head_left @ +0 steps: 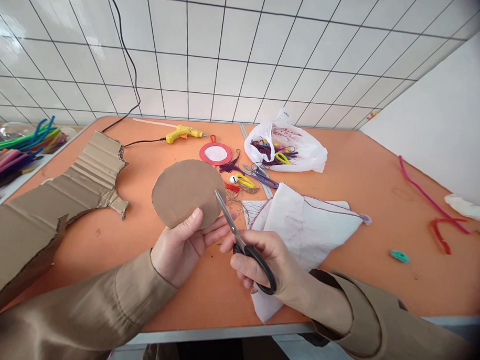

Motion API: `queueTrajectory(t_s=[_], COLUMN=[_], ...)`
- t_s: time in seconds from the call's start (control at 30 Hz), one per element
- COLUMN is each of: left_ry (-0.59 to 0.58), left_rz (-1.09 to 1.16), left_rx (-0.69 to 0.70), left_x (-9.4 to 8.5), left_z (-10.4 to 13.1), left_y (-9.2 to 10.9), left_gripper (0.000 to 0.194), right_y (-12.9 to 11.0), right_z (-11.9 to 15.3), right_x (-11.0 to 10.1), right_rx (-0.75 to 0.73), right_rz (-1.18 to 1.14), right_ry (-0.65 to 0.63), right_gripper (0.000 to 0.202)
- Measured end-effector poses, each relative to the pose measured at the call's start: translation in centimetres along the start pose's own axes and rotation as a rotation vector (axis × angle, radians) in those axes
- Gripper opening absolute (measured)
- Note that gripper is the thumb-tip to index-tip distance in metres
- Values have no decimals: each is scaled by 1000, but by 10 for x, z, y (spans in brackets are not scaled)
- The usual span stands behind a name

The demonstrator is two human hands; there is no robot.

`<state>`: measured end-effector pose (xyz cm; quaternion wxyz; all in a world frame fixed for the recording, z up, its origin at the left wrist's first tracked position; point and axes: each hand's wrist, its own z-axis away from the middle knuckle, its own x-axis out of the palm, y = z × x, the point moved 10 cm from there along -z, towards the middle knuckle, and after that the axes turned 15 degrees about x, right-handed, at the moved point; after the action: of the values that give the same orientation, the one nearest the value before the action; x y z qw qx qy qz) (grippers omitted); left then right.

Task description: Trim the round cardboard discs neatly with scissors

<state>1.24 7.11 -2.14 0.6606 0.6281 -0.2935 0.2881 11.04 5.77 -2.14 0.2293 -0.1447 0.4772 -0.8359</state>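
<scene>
A round cardboard disc [186, 191] is held up over the table by my left hand [186, 241], thumb on its near face and fingers behind it. My right hand [266, 259] grips black-handled scissors [238, 235]. Their blades look closed, and the tips lie over the disc's right side; whether they touch it I cannot tell. Just right of my hands a white cloth [301, 224] with purple stitched edges rests on the table. Behind the disc lie a purple tassel [230, 165], a yellow clip-like piece [245, 181] and purple-handled scissors [263, 176].
A yellow glue gun [184, 134] with a black cord lies at the back, near a red-rimmed disc [215, 154]. A white plastic bag [307, 151] holds threads. Cut cardboard [58, 194] covers the left side. Pipe cleaners [445, 234] and a teal ring [400, 256] lie right.
</scene>
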Motion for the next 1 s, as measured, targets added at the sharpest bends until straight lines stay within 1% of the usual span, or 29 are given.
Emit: queueTrajectory(t_s=[0.07, 0.13, 0.2, 0.27, 0.37, 0.43, 0.53, 0.63, 0.77, 0.9, 1.0], left_ry=[-68, -105, -76, -2, 40, 63, 104, 116, 158, 172, 153], left_rz=[-9, -43, -103, -181, -290, -343, -369, -362, -346, -347, -343], left_rx=[26, 83, 163, 235, 237, 216, 199, 203, 237, 259, 234], left_x=[4, 5, -1, -10, -17, -21, -27, -29, -34, -36, -32], left_z=[-1, -3, -7, -11, -16, -17, -18, -19, -21, -23, -21], left_y=[6, 18, 35, 53, 67, 68, 65, 62, 66, 70, 68], left_gripper=[28, 35, 43, 47, 47, 41, 31, 31, 30, 30, 29], right_y=[-1, -3, -3, -2, 0, 0, -1, -5, -2, -7, -9], right_z=[1, 1, 2, 2, 1, 2, 2, 4, 5, 11, 12], right_x=[-2, -5, -8, -8, -5, -3, -5, -5, -3, -1, -5], right_rx=[2, 3, 9, 22, 17, -6, -37, -104, -101, -156, -181], right_rz=[1, 9, 25, 48, 81, 88, 95, 108, 121, 161, 159], right_ry=[12, 36, 62, 68, 36, 18, 46, 36, -32, -88, -69], right_gripper=[23, 23, 23, 23, 20, 18, 19, 21, 20, 37, 47])
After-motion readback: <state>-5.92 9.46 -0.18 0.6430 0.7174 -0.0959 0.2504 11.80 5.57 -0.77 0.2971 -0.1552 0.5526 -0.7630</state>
